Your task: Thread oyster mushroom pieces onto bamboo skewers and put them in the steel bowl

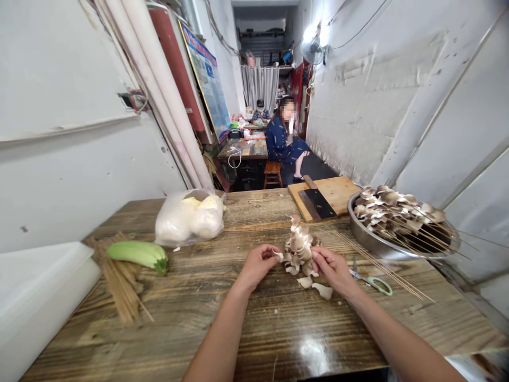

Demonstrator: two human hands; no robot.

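Note:
A pile of grey-brown oyster mushrooms (299,245) lies on the wooden table between my hands. My left hand (260,264) pinches a small pale mushroom piece (280,257) at the pile's left side. At the right edge of the pile, my right hand (328,267) is closed with thumb and fingers on a mushroom; its fingertips are partly hidden among the caps. A few loose pieces (323,291) lie in front of the pile. Scissors with pale green handles (374,282) rest just right of my right hand, beside several thin bamboo skewers (385,268).
A metal basin (360,233) holds skewered mushrooms at the right. Behind the pile is a cutting board (340,192) with a cleaver (318,203). Leftward are a bagged vegetable (191,217), a green gourd (137,254), a skewer bundle (121,289) and white containers (43,297). Two people sit farther back.

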